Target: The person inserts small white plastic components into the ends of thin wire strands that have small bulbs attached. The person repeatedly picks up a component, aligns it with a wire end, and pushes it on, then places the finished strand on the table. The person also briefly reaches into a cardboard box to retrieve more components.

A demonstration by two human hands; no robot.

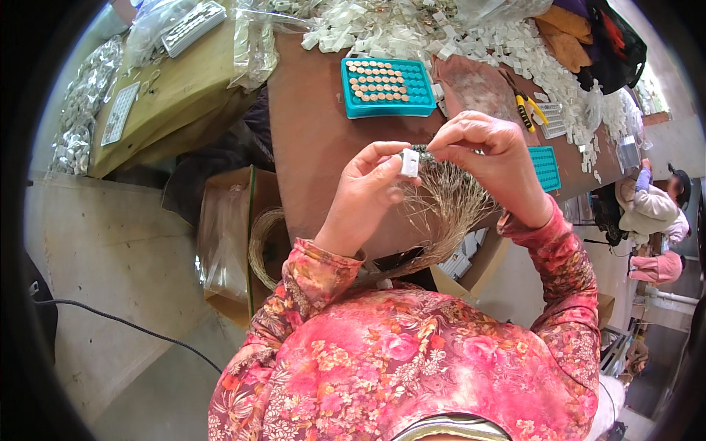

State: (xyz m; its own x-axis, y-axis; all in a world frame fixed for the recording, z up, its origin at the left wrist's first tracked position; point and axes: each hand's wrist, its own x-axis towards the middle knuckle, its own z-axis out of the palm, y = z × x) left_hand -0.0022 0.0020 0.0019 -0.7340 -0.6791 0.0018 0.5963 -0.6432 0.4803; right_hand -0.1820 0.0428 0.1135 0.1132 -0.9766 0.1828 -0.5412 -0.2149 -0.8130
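Note:
Above the brown table (309, 132), my left hand (358, 195) pinches a small white block-like piece (409, 163) between thumb and fingers. To its right my right hand (496, 158) is closed in a pinch, its fingertips near the white piece. What those fingertips hold is too small to make out. Beneath my hands spreads a bundle of thin, straw-coloured strands (454, 202), running down over the table edge toward my body. Straight ahead lies a teal tray (390, 111) with rows of round copper-coloured pieces in part of its slots.
A heap of small white pieces (412, 29) covers the table's far side. Yellow-handled pliers (525, 112) and a second teal tray (544, 167) lie to the right. An open cardboard box (265, 192) stands at left, with a coil (259, 246) beside it. Other people (651, 206) are far right.

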